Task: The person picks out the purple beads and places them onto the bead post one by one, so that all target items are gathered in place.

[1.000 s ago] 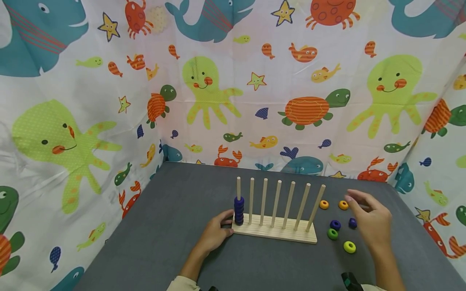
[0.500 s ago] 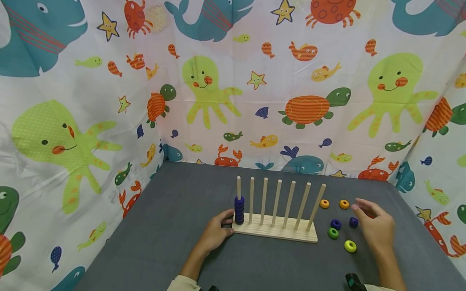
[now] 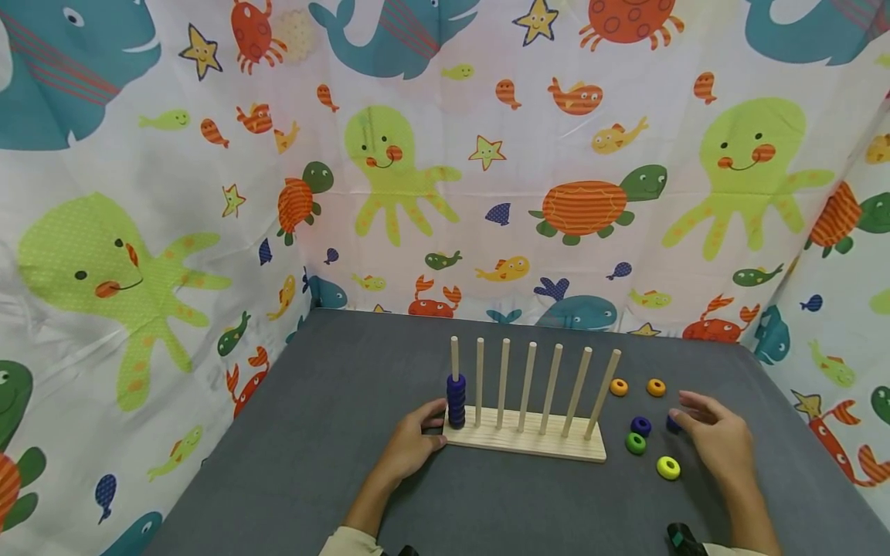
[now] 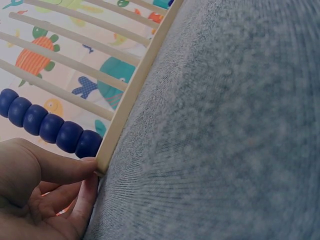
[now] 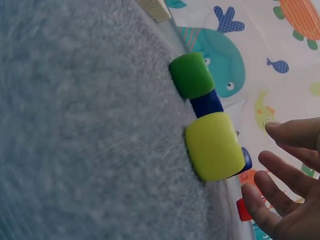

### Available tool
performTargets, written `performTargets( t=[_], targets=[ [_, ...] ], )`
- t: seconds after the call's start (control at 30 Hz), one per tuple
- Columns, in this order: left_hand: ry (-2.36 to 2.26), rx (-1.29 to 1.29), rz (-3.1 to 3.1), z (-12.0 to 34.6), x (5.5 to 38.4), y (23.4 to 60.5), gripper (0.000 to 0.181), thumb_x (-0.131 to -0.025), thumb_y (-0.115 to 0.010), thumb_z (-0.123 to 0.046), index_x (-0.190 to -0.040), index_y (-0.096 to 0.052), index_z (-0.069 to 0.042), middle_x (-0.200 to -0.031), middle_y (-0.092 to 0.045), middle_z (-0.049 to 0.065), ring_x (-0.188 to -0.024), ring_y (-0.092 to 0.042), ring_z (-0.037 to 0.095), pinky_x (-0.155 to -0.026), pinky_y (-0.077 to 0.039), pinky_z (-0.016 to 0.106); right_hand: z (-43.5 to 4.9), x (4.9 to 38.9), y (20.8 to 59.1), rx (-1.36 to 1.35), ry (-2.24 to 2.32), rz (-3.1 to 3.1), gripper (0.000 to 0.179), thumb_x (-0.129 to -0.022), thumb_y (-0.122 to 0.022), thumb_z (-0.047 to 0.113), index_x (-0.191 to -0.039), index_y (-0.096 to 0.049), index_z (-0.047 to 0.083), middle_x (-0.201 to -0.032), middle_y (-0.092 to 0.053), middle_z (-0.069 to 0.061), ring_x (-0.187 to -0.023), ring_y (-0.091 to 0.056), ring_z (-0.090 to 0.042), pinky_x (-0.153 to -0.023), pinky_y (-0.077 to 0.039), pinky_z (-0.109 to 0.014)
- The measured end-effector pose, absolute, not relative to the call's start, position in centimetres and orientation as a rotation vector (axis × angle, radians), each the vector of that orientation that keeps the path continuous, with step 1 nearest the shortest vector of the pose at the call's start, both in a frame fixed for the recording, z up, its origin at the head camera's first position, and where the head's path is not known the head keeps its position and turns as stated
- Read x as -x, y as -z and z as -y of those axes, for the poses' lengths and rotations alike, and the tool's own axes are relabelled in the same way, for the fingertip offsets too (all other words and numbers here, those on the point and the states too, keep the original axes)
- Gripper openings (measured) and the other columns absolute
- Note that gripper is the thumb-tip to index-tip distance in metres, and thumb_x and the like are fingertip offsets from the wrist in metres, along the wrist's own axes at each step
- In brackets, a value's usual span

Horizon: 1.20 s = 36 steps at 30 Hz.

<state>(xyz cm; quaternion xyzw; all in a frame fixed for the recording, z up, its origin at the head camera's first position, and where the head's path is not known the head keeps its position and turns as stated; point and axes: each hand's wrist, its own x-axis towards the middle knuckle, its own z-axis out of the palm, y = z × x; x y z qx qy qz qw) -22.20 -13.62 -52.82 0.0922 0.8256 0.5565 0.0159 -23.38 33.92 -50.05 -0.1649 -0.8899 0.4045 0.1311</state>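
A wooden peg stand with a row of upright pegs stands mid-table. Dark blue beads are stacked on its leftmost peg; the other pegs carry none. My left hand pinches the left end of the base between thumb and fingers, as the left wrist view also shows. Over on the right, my right hand hovers beside a loose blue bead, partly hidden by its fingertips. Thumb and fingers are spread apart in the right wrist view, with nothing held. There a red bead shows below the fingers; the hand hides it in the head view.
Between stand and right hand lie a second blue bead, a green bead and a yellow bead. Two orange beads lie farther back. A curtain printed with sea animals surrounds the grey tabletop.
My right hand has come down and slightly toward the front right, from near the orange bead to beside the loose blue one. The left hand stays on the stand's end.
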Motion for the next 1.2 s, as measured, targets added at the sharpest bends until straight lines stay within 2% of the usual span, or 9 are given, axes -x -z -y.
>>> performTargets(
  t=[0.07, 0.17, 0.27, 0.33, 0.6, 0.93, 1.2],
  targets=[
    [-1.727, -0.281, -2.570, 13.6, 22.2, 52.9, 0.064, -0.090, -0.072, 0.006, -0.151, -0.058, -0.006, -0.152, -0.060, 0.017, -0.130, -0.064, 0.035, -0.107, -0.048, 0.058, -34.1, 23.5, 50.2, 0.487, -1.185, 2.632, 0.050, -0.104, -0.070, 0.027, -0.147, -0.061, 0.003, -0.146, -0.062, -0.024, -0.123, -0.063, -0.035, -0.072, -0.047, -0.022],
    [-1.715, -0.273, -2.575, 13.6, 22.3, 53.0, 0.063, -0.091, -0.072, 0.005, -0.151, -0.058, -0.006, -0.152, -0.060, 0.016, -0.130, -0.065, 0.034, -0.107, -0.049, 0.057, -34.4, 23.7, 50.4, 0.486, -1.205, 2.707, 0.057, -0.103, -0.071, 0.031, -0.150, -0.057, 0.001, -0.148, -0.059, -0.028, -0.130, -0.059, -0.045, -0.084, -0.056, -0.039],
    [-1.705, -0.263, -2.577, 13.6, 22.3, 53.1, 0.063, -0.091, -0.072, 0.005, -0.152, -0.058, -0.008, -0.152, -0.060, 0.014, -0.130, -0.065, 0.032, -0.107, -0.049, 0.055, -34.6, 23.9, 50.6, 0.469, -1.219, 2.759, 0.062, -0.102, -0.071, 0.033, -0.151, -0.054, 0.000, -0.147, -0.057, -0.032, -0.132, -0.056, -0.050, -0.098, -0.048, -0.062],
    [-1.700, -0.257, -2.578, 13.6, 22.4, 53.2, 0.063, -0.092, -0.071, 0.005, -0.152, -0.057, -0.008, -0.152, -0.060, 0.013, -0.130, -0.065, 0.032, -0.107, -0.050, 0.055, -34.6, 23.9, 50.8, 0.460, -1.230, 2.769, 0.061, -0.102, -0.071, 0.032, -0.151, -0.054, -0.001, -0.146, -0.057, -0.033, -0.131, -0.055, -0.051, -0.103, -0.043, -0.068],
    [-1.718, -0.261, -2.570, 13.6, 22.4, 53.0, 0.063, -0.091, -0.072, 0.006, -0.151, -0.058, -0.007, -0.152, -0.060, 0.015, -0.130, -0.064, 0.033, -0.108, -0.048, 0.057, -34.8, 24.0, 51.1, 0.470, -1.243, 2.756, 0.055, -0.100, -0.074, 0.022, -0.146, -0.058, -0.002, -0.142, -0.059, -0.033, -0.128, -0.057, -0.050, -0.104, -0.041, -0.068],
    [-1.735, -0.276, -2.557, 13.6, 22.3, 52.9, 0.064, -0.090, -0.072, 0.006, -0.151, -0.057, -0.005, -0.152, -0.059, 0.017, -0.131, -0.064, 0.035, -0.107, -0.049, 0.058, -35.1, 24.1, 51.5, 0.479, -1.192, 2.787, 0.049, -0.098, -0.075, 0.017, -0.140, -0.063, -0.005, -0.134, -0.064, -0.033, -0.120, -0.060, -0.048, -0.096, -0.045, -0.063],
    [-1.743, -0.284, -2.554, 13.7, 22.2, 52.9, 0.063, -0.091, -0.072, 0.007, -0.151, -0.057, -0.005, -0.152, -0.059, 0.017, -0.131, -0.064, 0.036, -0.107, -0.049, 0.058, -35.1, 24.1, 51.3, 0.474, -1.143, 2.793, 0.048, -0.099, -0.075, 0.024, -0.137, -0.066, -0.004, -0.126, -0.068, -0.031, -0.113, -0.061, -0.044, -0.089, -0.046, -0.058]
  ],
)
